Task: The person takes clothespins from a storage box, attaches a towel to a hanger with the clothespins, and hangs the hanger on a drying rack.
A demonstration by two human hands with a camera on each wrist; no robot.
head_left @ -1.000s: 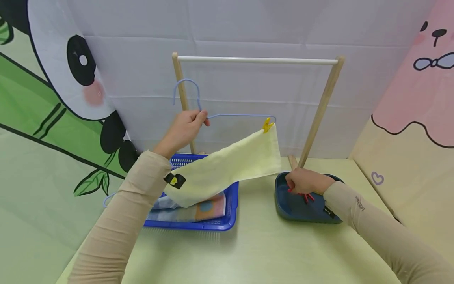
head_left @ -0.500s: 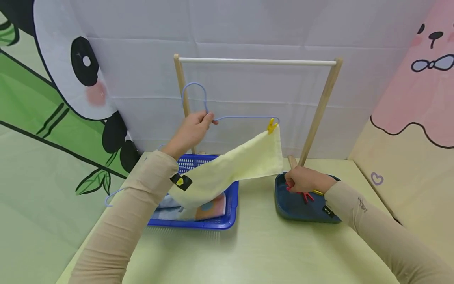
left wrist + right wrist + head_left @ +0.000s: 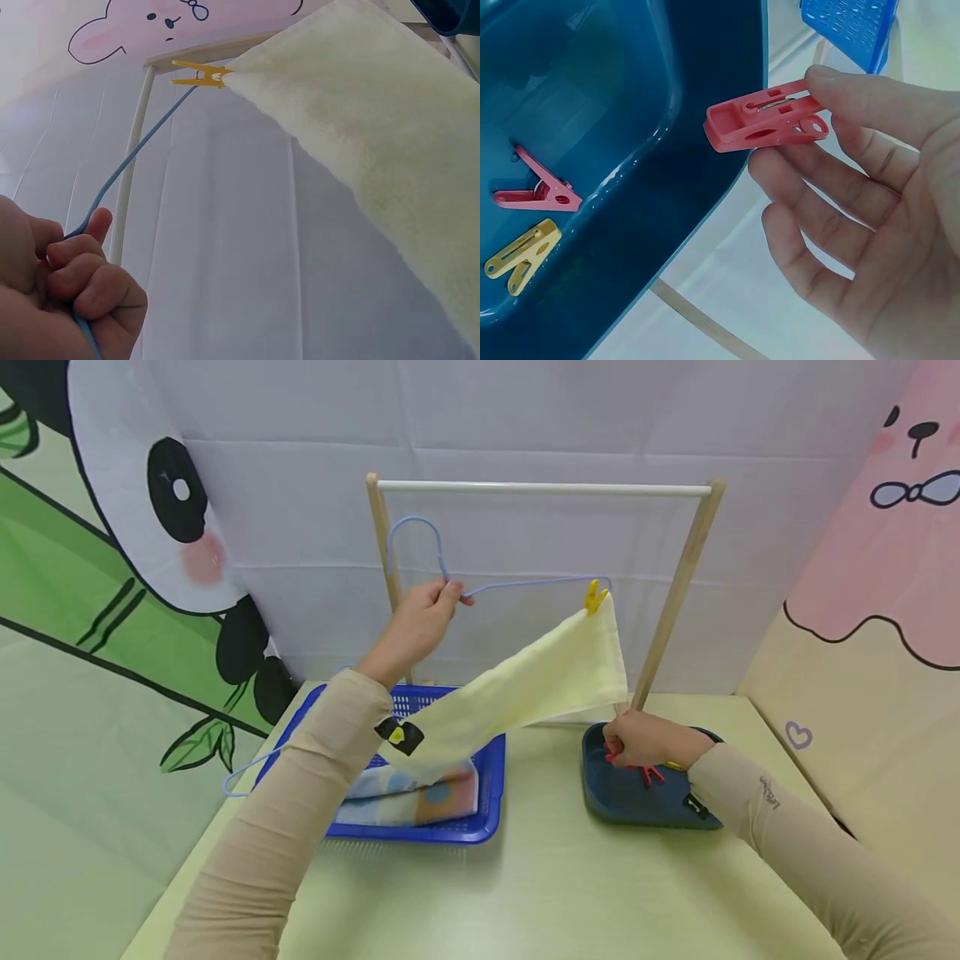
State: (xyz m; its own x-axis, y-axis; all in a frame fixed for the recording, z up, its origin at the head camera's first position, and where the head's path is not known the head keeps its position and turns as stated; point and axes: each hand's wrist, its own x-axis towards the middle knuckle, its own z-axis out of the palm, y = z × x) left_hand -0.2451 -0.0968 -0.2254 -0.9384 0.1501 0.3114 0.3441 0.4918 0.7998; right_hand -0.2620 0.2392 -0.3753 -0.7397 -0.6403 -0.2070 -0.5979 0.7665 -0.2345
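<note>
My left hand [image 3: 420, 622] grips a light-blue wire hanger [image 3: 540, 582] just below its hook, holding it up in front of the rack. A pale yellow towel [image 3: 547, 681] hangs slanted from the hanger's right end, pinned by a yellow clothespin [image 3: 595, 599]. The left wrist view shows curled fingers round the blue wire [image 3: 139, 146]. Over the dark teal tray [image 3: 622, 806], my right hand [image 3: 652, 739] pinches a red clothespin [image 3: 761, 120] between thumb and fingers. Another red clothespin [image 3: 544, 193] and a yellow one [image 3: 525, 251] lie inside the tray.
Behind the hands stands a rack with a white rod [image 3: 540, 488] and wooden legs [image 3: 678, 593]. On the left, a blue basket [image 3: 491, 793] holds a folded multicoloured cloth [image 3: 420, 802]. A second blue hanger [image 3: 234, 785] sticks out beside the left sleeve.
My left hand has moved right and slightly up with the hanger, whose right end has risen, lifting the towel. The right hand has stayed over the tray.
</note>
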